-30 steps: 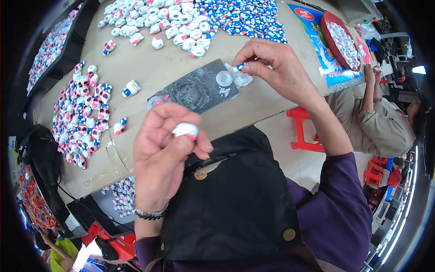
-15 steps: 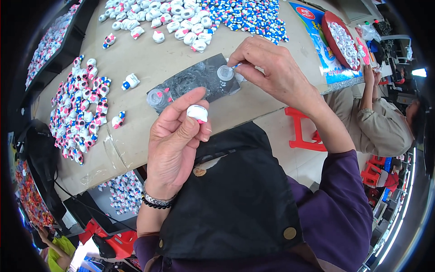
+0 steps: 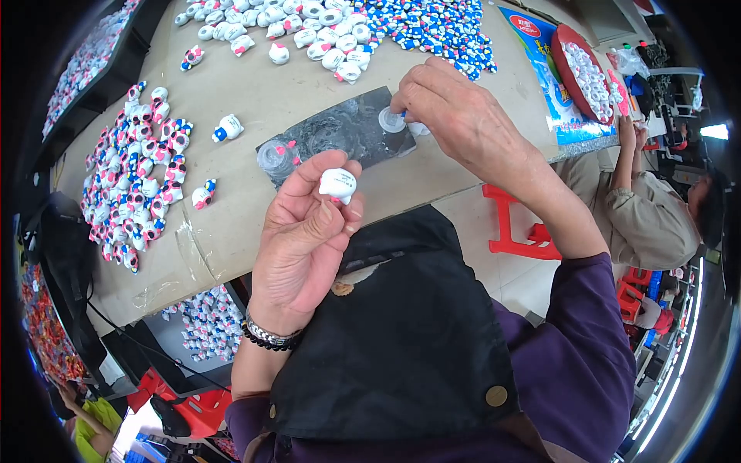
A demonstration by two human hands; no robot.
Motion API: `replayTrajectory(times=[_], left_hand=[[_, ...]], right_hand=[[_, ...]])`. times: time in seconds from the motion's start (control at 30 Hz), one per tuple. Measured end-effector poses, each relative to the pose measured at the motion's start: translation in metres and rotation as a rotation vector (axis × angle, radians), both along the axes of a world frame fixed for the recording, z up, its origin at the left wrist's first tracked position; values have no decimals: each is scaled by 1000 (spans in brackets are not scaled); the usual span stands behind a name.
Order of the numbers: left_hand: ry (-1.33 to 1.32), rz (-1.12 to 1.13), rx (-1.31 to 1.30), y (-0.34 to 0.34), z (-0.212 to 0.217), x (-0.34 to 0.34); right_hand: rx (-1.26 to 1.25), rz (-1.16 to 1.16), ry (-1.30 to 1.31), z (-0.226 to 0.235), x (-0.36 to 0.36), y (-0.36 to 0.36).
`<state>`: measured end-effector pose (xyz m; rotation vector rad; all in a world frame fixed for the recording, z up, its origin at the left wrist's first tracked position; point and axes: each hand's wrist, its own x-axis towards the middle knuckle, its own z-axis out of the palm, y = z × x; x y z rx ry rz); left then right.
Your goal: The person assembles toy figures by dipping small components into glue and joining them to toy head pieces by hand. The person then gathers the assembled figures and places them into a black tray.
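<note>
My left hand [image 3: 305, 231] pinches a white toy head [image 3: 338, 185] between thumb and fingers. The head has a pink bit at its lower edge and small dark print on its side. Over a shallow clear dish [image 3: 391, 119] at the right end of a dark mat [image 3: 340, 131], my right hand [image 3: 463, 116] is closed with its fingertips together. A small blue piece [image 3: 403, 114] shows at those fingertips, mostly hidden. A second clear dish [image 3: 272, 156] sits at the mat's left end, with several tiny pink pieces [image 3: 292, 147] beside it.
Finished-looking figurines [image 3: 135, 177] lie heaped at the left. White heads [image 3: 324, 31] and small blue-and-white parts [image 3: 424, 35] are piled at the back. A red tray [image 3: 562, 69] of white pieces stands at the right, near a red stool [image 3: 509, 231] and another person [image 3: 652, 208].
The white head has turned in my left fingers, so its printed side now shows. My right hand stays by the right dish, its fingers slightly shifted. The whole view has moved a little.
</note>
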<state>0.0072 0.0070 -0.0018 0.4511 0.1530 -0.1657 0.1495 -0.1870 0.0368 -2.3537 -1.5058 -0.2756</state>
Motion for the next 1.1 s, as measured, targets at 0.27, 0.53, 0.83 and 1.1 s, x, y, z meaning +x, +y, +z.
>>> replayTrajectory(times=[0.27, 0.53, 0.83, 1.1], left_hand=[[8, -71, -19, 4, 3, -2], [52, -11, -47, 0, 3, -6], [6, -74, -18, 4, 3, -5], [-11, -39, -54, -1, 1, 3]], right_hand=[[-27, 15, 1, 0, 2, -1], [-63, 46, -79, -2, 1, 8], [-12, 39, -73, -9, -4, 6], [33, -13, -52, -15, -7, 1]])
